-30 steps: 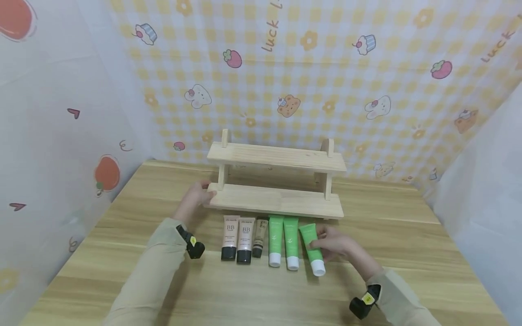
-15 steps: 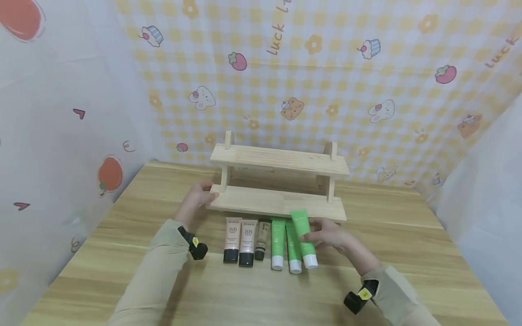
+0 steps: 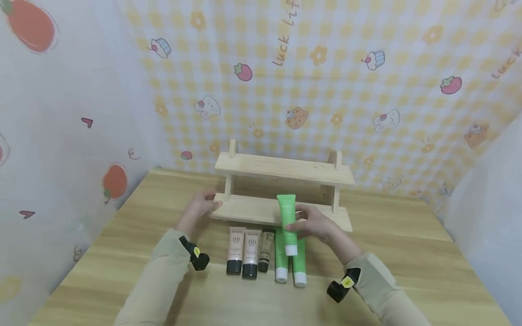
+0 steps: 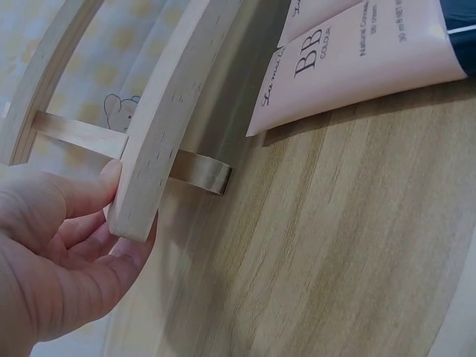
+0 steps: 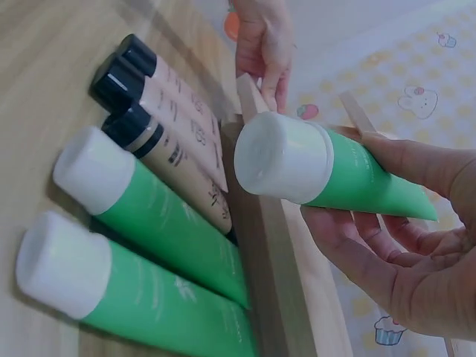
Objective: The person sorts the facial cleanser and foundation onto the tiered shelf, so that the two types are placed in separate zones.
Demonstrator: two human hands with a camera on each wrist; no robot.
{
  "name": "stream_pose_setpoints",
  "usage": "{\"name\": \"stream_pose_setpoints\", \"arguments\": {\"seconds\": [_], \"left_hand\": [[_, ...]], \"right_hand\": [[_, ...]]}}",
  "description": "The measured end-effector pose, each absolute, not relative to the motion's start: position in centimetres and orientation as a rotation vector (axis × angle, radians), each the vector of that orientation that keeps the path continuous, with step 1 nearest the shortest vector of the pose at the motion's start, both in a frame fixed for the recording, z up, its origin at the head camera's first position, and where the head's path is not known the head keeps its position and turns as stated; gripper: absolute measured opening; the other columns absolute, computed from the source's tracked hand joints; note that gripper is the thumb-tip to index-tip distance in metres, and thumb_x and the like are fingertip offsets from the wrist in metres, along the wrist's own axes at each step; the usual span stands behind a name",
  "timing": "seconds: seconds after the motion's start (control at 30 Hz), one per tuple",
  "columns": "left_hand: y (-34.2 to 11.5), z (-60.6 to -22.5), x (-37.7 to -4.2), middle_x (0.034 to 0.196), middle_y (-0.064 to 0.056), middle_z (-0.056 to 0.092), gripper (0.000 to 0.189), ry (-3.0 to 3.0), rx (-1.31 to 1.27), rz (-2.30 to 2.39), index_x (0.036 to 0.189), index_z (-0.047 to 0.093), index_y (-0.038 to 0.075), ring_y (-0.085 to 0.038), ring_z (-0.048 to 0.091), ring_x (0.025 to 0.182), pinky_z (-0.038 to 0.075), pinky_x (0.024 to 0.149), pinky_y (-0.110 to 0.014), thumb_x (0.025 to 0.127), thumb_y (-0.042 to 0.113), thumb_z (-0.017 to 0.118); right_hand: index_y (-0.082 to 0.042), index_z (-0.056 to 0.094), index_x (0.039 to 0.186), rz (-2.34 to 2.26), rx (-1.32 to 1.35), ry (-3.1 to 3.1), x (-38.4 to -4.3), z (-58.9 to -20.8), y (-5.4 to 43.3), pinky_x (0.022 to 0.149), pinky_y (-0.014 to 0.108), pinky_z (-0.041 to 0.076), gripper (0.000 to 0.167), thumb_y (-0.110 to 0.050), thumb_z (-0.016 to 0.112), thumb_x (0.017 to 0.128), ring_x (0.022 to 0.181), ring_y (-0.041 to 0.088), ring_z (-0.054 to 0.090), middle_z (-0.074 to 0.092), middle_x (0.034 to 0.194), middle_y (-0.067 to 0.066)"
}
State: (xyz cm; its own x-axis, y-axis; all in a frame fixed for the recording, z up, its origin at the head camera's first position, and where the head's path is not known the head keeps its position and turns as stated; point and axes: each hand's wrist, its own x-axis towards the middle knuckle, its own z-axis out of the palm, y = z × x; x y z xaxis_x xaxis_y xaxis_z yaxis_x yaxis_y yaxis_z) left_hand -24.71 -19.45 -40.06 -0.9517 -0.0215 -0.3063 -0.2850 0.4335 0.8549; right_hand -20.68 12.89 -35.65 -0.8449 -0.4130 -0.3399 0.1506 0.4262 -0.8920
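Note:
My right hand (image 3: 316, 222) holds a green tube with a white cap (image 3: 288, 222) between thumb and fingers, raised over the row of tubes and overlapping the shelf's front edge in the head view. With thumb above and fingers below, my left hand (image 4: 74, 253) grips the left end of the lower board of a two-tier wooden shelf (image 3: 253, 208). Two more green tubes (image 5: 163, 297) lie flat in front of the shelf. Left of them are a smaller tan tube with a dark cap (image 3: 266, 251) and two pink BB cream tubes (image 3: 236, 249) with black caps.
The shelf's upper board (image 3: 281, 166) has upright end pieces and stands before a yellow checked cloth backdrop (image 3: 261, 90). White printed cloth (image 3: 81, 149) hangs at the left side. Everything stands on a wood-grain table (image 3: 228, 301).
My right hand has picked up the rightmost green tube and moved it left and up towards the shelf. My left hand keeps its hold on the shelf's end. The head view has shifted slightly.

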Motion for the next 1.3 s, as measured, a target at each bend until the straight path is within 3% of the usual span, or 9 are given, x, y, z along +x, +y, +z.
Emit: {"name": "stream_pose_setpoints", "arguments": {"seconds": [0.6, 0.87, 1.13, 1.3], "left_hand": [[-19.2, -40.5, -24.3, 0.139, -0.024, 0.04, 0.055, 2.442, -0.315, 1.542, 0.137, 0.034, -0.002, -0.037, 0.042, 0.126, 0.036, 0.106, -0.043, 0.089, 0.011, 0.057], [-19.2, -40.4, -24.6, 0.137, -0.025, 0.042, 0.054, 2.441, -0.337, 1.563, 0.136, 0.036, -0.004, -0.036, 0.044, 0.125, 0.038, 0.106, -0.042, 0.088, 0.008, 0.058], [-18.9, -40.4, -24.7, 0.136, -0.026, 0.043, 0.053, 2.441, -0.343, 1.573, 0.135, 0.038, -0.005, -0.036, 0.045, 0.123, 0.04, 0.104, -0.041, 0.087, 0.005, 0.058], [-19.3, -40.3, -24.6, 0.137, -0.025, 0.042, 0.054, 2.443, -0.339, 1.552, 0.136, 0.036, -0.004, -0.037, 0.043, 0.125, 0.036, 0.106, -0.043, 0.087, 0.008, 0.058]], "right_hand": [[0.005, 0.031, 0.135, -1.495, -0.256, 2.12, -22.5, -35.4, 10.6, 0.078, 0.041, 0.056, 0.069, -0.012, 0.068, 0.079, 0.093, 0.025, 0.06, 0.045, 0.125, 0.026], [0.001, 0.035, 0.134, -1.478, -0.248, 2.141, -23.1, -35.2, 9.5, 0.08, 0.04, 0.055, 0.067, -0.014, 0.069, 0.079, 0.099, 0.027, 0.059, 0.047, 0.125, 0.022], [0.001, 0.029, 0.138, -1.555, -0.236, 2.101, -23.6, -34.4, 8.0, 0.079, 0.04, 0.056, 0.07, -0.009, 0.067, 0.08, 0.1, 0.028, 0.059, 0.044, 0.131, 0.025], [-0.002, 0.033, 0.137, -1.601, -0.236, 2.095, -24.3, -33.8, 6.7, 0.08, 0.041, 0.055, 0.067, -0.005, 0.067, 0.08, 0.105, 0.033, 0.059, 0.047, 0.131, 0.025]]}}
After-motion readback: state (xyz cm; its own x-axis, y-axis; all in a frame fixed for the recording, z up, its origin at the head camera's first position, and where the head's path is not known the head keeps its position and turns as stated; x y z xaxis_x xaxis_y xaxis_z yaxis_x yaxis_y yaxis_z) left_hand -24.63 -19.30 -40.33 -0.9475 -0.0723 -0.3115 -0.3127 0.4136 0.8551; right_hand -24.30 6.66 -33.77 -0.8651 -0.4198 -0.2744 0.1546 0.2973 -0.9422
